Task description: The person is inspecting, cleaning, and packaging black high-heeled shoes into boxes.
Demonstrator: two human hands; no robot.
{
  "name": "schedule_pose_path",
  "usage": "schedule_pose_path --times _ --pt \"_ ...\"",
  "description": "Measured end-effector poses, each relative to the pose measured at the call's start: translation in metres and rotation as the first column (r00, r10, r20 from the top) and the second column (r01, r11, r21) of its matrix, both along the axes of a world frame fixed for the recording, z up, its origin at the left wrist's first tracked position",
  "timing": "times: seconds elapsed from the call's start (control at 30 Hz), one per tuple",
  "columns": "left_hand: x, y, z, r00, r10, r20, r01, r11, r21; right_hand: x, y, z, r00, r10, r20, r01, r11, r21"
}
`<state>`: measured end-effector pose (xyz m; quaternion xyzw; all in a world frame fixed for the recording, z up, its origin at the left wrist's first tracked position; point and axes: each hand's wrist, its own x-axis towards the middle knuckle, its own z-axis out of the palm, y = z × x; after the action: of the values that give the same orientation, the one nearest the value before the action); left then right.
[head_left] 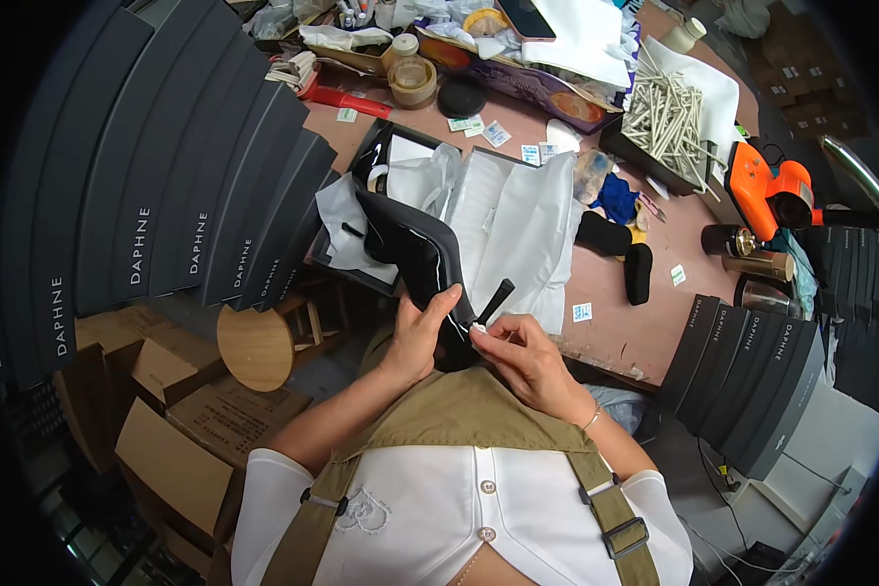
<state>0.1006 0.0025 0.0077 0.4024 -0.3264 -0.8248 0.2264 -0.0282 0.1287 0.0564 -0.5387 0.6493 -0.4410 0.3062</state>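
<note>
A glossy black high-heeled shoe (422, 256) is held over my lap, tilted, its slim heel (496, 302) sticking up toward the far right. My left hand (418, 337) grips its near part, thumb lying along the side. With fingertips pinched together, my right hand (531, 361) holds a small white wad (478, 330) against the shoe, close to the base of the heel. Whether the wad is cloth or paper I cannot tell. Just beyond, an open black shoe box (324, 256) contains white tissue paper (354, 220) and another black, shiny item, partly hidden.
Tall stacks of black shoe boxes lean at left (181, 166) and right (742, 381). On the pink table (620, 337) are a black tray of pale sticks (669, 112), black pads (638, 273), jars and an orange heat-gun-like tool (767, 186). Cardboard cartons (181, 459) and a round stool (261, 347) stand lower left.
</note>
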Motion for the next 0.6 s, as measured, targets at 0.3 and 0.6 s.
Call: schedule_pose_path --times 0.3,0.6 --pt "-0.006 0.002 0.002 0.999 -0.029 0.02 0.03 0.999 -0.029 0.002 -0.009 0.003 0.964 0.06 -0.257 -0.05 0.998 0.046" --pt "-0.005 0.002 -0.002 0.998 -0.069 0.009 0.069 0.998 0.009 -0.002 -0.011 0.008 0.945 0.111 -0.309 -0.076 0.989 0.124"
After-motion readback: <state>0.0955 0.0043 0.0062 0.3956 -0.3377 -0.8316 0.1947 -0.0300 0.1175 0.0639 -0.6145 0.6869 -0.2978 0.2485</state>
